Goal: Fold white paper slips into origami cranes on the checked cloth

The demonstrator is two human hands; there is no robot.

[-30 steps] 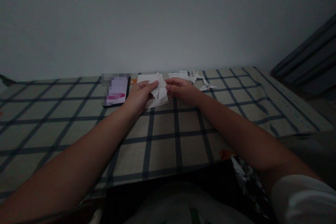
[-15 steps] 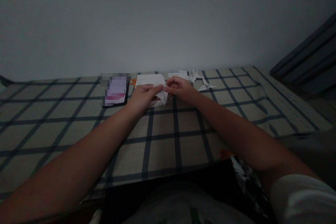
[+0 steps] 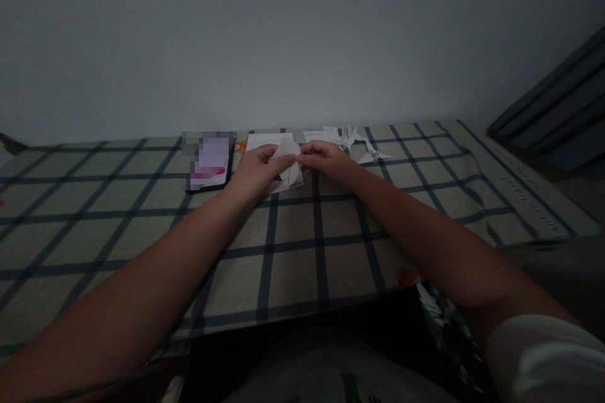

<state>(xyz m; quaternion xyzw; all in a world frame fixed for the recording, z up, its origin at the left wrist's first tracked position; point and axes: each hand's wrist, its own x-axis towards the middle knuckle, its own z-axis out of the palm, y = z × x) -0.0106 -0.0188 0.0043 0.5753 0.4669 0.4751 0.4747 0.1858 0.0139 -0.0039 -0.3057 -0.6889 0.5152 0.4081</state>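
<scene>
A small white sheet of folded paper [image 3: 289,167] is held between both hands above the checked cloth. My left hand [image 3: 255,170] is closed on its left side, thumb lying across the top. At its right edge my right hand [image 3: 324,157] pinches the paper between thumb and fingertips. Behind and partly under the hands lies more flat white paper [image 3: 267,138]. To the right of my right hand are two folded paper cranes, one upright [image 3: 350,136] and one lower [image 3: 375,155]. The underside of the held paper is hidden.
A phone [image 3: 210,160] with a lit, blurred screen lies left of my left hand. More white paper [image 3: 322,135] lies beside the cranes. The checked tablecloth [image 3: 293,264] runs back to a plain wall [image 3: 302,38]. A dark curtain [image 3: 558,94] hangs at the right.
The held paper has been turned or opened, so that a broader white flap now stands up between my hands. The hands themselves have moved only slightly.
</scene>
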